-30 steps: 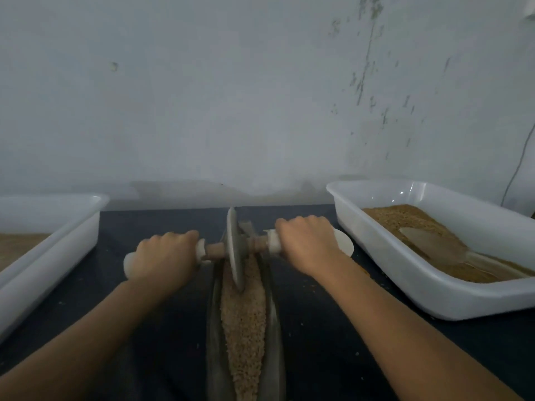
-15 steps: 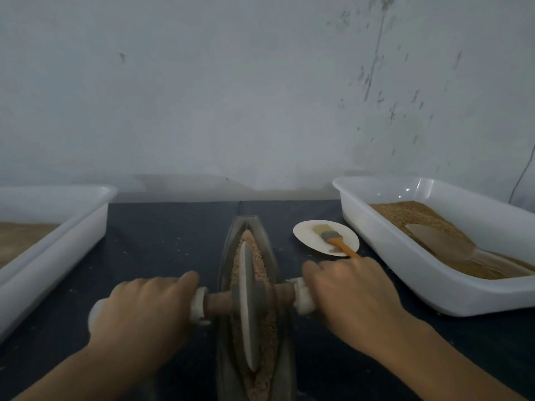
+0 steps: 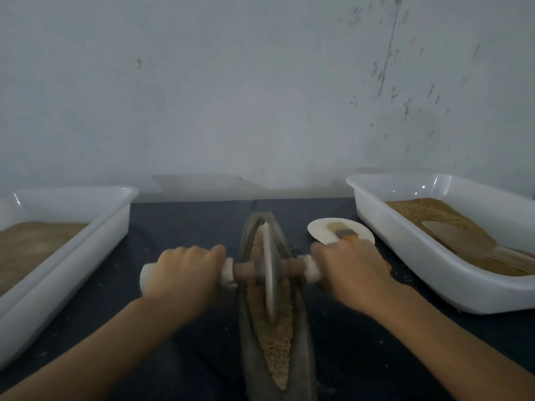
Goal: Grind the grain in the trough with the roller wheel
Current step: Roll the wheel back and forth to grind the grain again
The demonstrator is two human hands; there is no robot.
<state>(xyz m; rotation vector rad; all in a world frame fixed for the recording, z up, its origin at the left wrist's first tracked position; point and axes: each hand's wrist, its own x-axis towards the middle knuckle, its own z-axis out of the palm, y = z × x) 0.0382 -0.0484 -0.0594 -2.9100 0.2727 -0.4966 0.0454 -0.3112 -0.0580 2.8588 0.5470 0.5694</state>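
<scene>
My left hand (image 3: 185, 273) and right hand (image 3: 351, 270) grip the white-capped wooden axle of the grey stone roller wheel (image 3: 268, 273). It's rolled forward again since half a second ago, over tan grain (image 3: 275, 340) in the dark boat-shaped trough (image 3: 247, 328). Grinding mid-stroke, plenty coarse.

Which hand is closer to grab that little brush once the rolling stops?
The right hand: it grips the white handle directly in front of the small white plate holding the orange-handled brush; the left hand is across the grey trough.

Dark table (image 3: 179, 227) carries: trough (image 3: 249, 337) at centre, white tray (image 3: 72, 256) left, second tray (image 3: 434, 264) right, small plate (image 3: 321, 231) between.
</scene>
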